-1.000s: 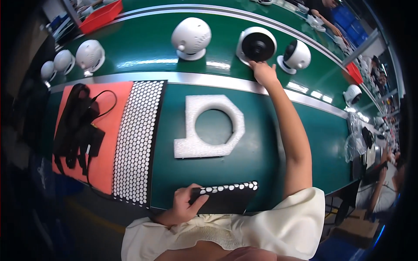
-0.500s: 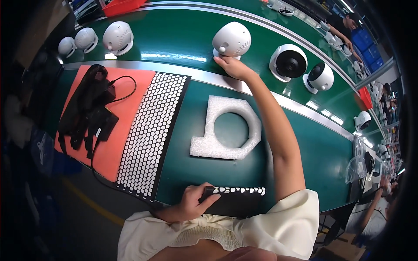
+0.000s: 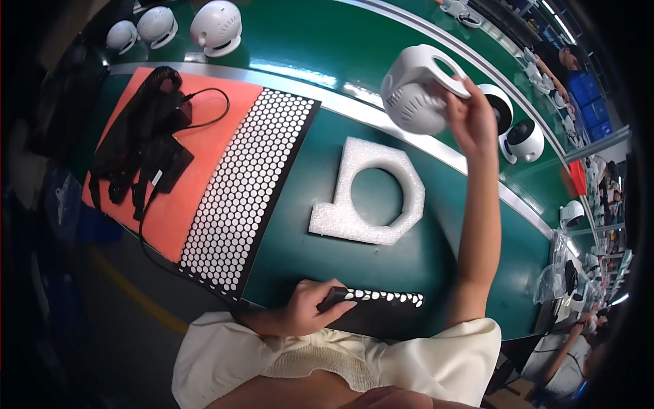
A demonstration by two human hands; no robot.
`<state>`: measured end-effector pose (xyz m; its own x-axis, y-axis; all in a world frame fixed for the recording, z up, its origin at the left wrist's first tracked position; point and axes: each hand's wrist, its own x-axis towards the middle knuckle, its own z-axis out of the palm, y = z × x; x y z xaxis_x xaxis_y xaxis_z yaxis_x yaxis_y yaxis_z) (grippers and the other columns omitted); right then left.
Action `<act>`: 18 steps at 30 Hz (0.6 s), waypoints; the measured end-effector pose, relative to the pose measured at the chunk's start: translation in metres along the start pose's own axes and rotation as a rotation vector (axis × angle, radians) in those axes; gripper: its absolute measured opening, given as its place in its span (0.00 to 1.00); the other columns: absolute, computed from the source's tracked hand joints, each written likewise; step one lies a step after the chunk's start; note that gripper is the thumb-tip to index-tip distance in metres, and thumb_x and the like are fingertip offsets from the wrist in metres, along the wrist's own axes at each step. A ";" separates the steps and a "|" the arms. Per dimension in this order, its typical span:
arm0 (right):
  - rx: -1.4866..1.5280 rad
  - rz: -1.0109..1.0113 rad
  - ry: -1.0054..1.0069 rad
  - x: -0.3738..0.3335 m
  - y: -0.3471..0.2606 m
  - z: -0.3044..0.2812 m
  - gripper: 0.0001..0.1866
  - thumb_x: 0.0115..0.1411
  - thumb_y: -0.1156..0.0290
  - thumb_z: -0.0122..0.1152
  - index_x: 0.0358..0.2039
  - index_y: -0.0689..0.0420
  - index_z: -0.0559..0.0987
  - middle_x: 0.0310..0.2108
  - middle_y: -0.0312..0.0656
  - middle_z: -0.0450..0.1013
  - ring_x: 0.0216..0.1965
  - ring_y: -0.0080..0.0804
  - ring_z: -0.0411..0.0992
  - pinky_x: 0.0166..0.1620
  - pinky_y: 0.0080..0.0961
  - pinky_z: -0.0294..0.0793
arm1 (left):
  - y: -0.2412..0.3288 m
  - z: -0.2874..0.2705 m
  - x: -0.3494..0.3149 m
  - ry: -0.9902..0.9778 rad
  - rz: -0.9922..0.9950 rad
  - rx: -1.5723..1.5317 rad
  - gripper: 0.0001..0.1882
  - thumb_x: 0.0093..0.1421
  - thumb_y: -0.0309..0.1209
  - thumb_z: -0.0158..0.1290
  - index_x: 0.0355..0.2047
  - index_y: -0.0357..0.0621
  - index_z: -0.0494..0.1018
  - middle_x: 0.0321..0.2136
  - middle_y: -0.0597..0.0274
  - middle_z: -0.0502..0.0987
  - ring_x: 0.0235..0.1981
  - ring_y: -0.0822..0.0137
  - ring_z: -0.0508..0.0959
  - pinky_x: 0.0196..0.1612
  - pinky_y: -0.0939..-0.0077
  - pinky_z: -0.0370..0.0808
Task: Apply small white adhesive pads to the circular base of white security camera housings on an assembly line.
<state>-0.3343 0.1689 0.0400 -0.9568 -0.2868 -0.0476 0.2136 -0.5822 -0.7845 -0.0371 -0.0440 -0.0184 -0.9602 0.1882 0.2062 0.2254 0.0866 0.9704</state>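
Note:
My right hand (image 3: 475, 123) is closed on the base of a white security camera (image 3: 414, 105), lifted above the conveyor's near rail and tipped over with its base upward. A vented, rounded part of the housing hangs below. Close to my body, my left hand (image 3: 315, 308) grips a black sheet (image 3: 375, 319) whose upper edge carries white round dots. Between the hands, a white foam block (image 3: 346, 180) with a large round hole lies flat on the green work surface, touched by neither hand.
A dotted black sheet (image 3: 248, 194) lies beside an orange mat (image 3: 221, 146) bearing a black corded device (image 3: 133, 140). More white cameras stand on the green conveyor (image 3: 306, 41), at far left (image 3: 216, 28) and right (image 3: 526, 141). A co-worker (image 3: 558, 61) sits at upper right.
My right hand has lifted the camera off the conveyor, turned it over and brought it rightward. My left hand keeps its grip on the black sheet. The view has shifted slightly.

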 end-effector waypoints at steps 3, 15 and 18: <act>0.067 -0.017 -0.231 -0.066 0.012 0.030 0.14 0.60 0.69 0.36 0.37 0.67 0.65 0.43 0.61 0.64 0.38 0.39 0.71 0.34 0.24 0.77 | -0.002 -0.001 0.002 0.033 0.016 0.015 0.08 0.46 0.25 0.56 0.22 0.37 0.67 0.09 0.64 0.62 0.09 0.69 0.63 0.14 0.77 0.58; -1.354 0.037 -0.210 -0.159 0.017 0.031 0.16 0.58 0.64 0.44 0.29 0.66 0.72 0.25 0.45 0.72 0.23 0.33 0.69 0.26 0.25 0.66 | -0.004 -0.005 0.002 0.208 0.024 -0.064 0.08 0.45 0.25 0.56 0.20 0.37 0.66 0.11 0.62 0.66 0.09 0.73 0.65 0.14 0.81 0.60; -1.773 -0.220 -0.204 -0.181 0.009 0.055 0.12 0.48 0.65 0.57 0.23 0.62 0.73 0.20 0.45 0.68 0.22 0.44 0.66 0.26 0.28 0.63 | -0.006 -0.006 -0.001 0.200 -0.013 -0.054 0.09 0.46 0.24 0.56 0.19 0.37 0.66 0.11 0.61 0.67 0.10 0.73 0.65 0.14 0.81 0.60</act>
<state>-0.1484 0.1736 0.0754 -0.8694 -0.4838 0.1000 -0.4761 0.7663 -0.4314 -0.0383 -0.0501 -0.0234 -0.9778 -0.0112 0.2091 0.2086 0.0338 0.9774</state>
